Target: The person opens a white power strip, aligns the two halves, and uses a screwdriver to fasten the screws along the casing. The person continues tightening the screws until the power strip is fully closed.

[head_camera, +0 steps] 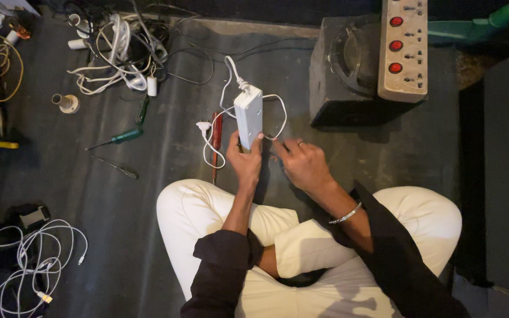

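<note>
**Ana:** What does the head camera show?

**Ben:** A person sits cross-legged on a dark floor mat (148, 194). The left hand (244, 158) holds the near end of a white box (248, 116). The thumb is on one side and the fingers are on the other, so the hand is closed around it.

**Ana:** Where is the box?

**Ben:** It is near the middle of the mat, just past the knees. Its long side points away from the person, toward the far edge. A white cord (229, 70) comes out of its far end.

**Ana:** And the right hand?

**Ben:** The right hand (301, 162) is just beside the box, on its right. The fingers are bent and pinch close together near a thin white wire (279, 115) that loops out from the box. I cannot tell if they really hold the wire. The left hand is the nearer one, as it is already on the box.

**Ana:** What else is there?

**Ben:** A red screwdriver (216, 141) lies just left of the box, pointing the same way. A green screwdriver (119, 138) lies farther left. A heap of white cables (119, 59) is near the far edge. A beige power strip (403, 50) with red switches rests on a dark box (337, 106) toward the far right corner. More white cable (30, 259) lies at the near left corner.
</note>
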